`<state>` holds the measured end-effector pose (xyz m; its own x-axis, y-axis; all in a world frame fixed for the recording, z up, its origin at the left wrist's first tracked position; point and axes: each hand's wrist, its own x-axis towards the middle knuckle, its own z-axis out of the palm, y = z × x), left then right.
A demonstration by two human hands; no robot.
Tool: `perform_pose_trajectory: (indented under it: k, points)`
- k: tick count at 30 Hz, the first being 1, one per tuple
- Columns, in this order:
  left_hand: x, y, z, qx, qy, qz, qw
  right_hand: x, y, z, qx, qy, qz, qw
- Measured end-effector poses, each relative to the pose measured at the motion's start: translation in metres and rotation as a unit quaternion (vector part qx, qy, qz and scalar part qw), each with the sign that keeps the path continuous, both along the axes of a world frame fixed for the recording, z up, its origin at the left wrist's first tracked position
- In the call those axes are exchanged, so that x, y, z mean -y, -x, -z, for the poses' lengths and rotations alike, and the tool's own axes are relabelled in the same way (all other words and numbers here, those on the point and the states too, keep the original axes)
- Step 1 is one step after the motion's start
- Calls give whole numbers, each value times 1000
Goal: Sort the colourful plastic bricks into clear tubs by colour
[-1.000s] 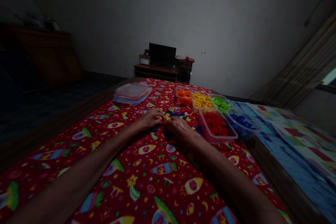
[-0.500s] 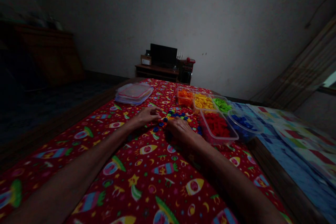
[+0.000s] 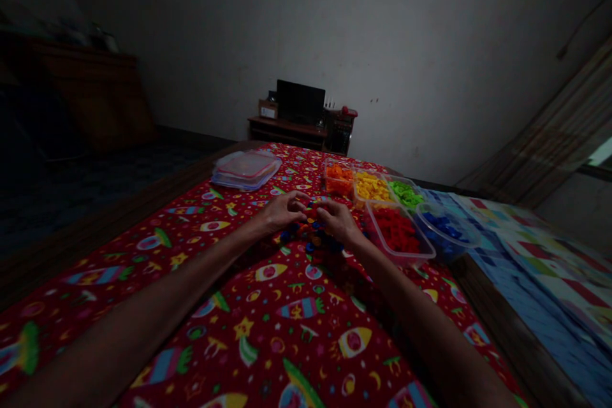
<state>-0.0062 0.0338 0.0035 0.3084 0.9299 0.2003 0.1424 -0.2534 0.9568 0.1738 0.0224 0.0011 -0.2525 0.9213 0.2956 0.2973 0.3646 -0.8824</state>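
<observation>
My left hand (image 3: 285,211) is raised slightly over the red cloth, its fingers curled and the thumb near the index finger. Close on its right, my right hand (image 3: 337,220) has its fingers drawn together in a pinch. The fingertips of both hands nearly meet, with a bit of blue between them. What each hand holds is too small and dark to make out. Below lies a loose pile of small plastic pieces (image 3: 310,247), mostly blue with some orange and yellow, partly hidden by the hands.
To the right stand clear tubs of sorted pieces: orange (image 3: 339,180), yellow (image 3: 371,189), green (image 3: 405,193), red (image 3: 396,231) and blue (image 3: 444,229). Stacked plastic lids (image 3: 246,170) lie at the left edge of the patterned cloth (image 3: 268,331). A monitor (image 3: 300,101) stands beyond.
My right hand has lifted from the pile and moved up toward my left hand. My left hand has shifted a little to the right, so the fingertips are close together.
</observation>
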Motion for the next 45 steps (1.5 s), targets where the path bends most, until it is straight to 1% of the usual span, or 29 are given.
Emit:
perform_pose_trajectory:
  k: [3,5,8,11,13,15,17,19,20,21,23,25,27,30,33,35,37,40,42,45]
  points:
    - [2,-3,-1,-11,-21,-6,1000,7,-3,-9,-34,79,-46,995]
    - [2,-3,-1,-21,-30,-1,999,12,-4,-14,-45,103,-68,991]
    - [4,-3,-1,-37,-48,3,998,13,-4,-17,-43,103,-74,991]
    - [5,-4,-1,-44,-56,-3,997,10,-3,-19,-2,67,-67,996]
    - [6,-6,0,-39,-53,2,998,7,-8,-26,57,15,-32,998]
    - [6,-6,0,-44,-59,3,997,6,-21,-39,129,-55,35,989]
    - [6,-6,0,-73,-76,1,994,7,-43,-55,200,-130,107,965]
    - [7,-6,0,-114,-90,9,989,10,-71,-73,261,-176,148,938]
    - [7,-6,-1,-134,-93,20,986,12,-86,-81,292,-179,162,925]
    - [9,-6,-2,-152,-93,37,983,15,-100,-88,329,-168,178,912]
    - [13,-7,-5,-191,-94,83,974,22,-125,-98,395,-123,205,887]
    - [20,-9,-11,-236,-103,140,956,27,-141,-102,431,-89,235,867]
    - [27,-12,-16,-285,-119,192,932,31,-149,-103,435,-88,266,856]
    - [38,-15,-19,-349,-141,236,896,31,-149,-103,411,-111,300,854]
    - [43,-16,-14,-385,-178,239,873,30,-141,-105,388,-129,319,855]
    - [43,-16,-10,-391,-196,236,868,30,-133,-108,373,-138,318,861]
    - [40,-16,-6,-384,-193,229,874,31,-124,-109,357,-150,299,872]
    - [34,-13,-4,-364,-172,214,890,33,-106,-106,356,-168,241,887]
    - [29,-9,-4,-358,-164,199,897,34,-91,-101,372,-177,196,890]
    - [21,-2,-5,-335,-160,172,913,33,-70,-88,412,-171,137,885]
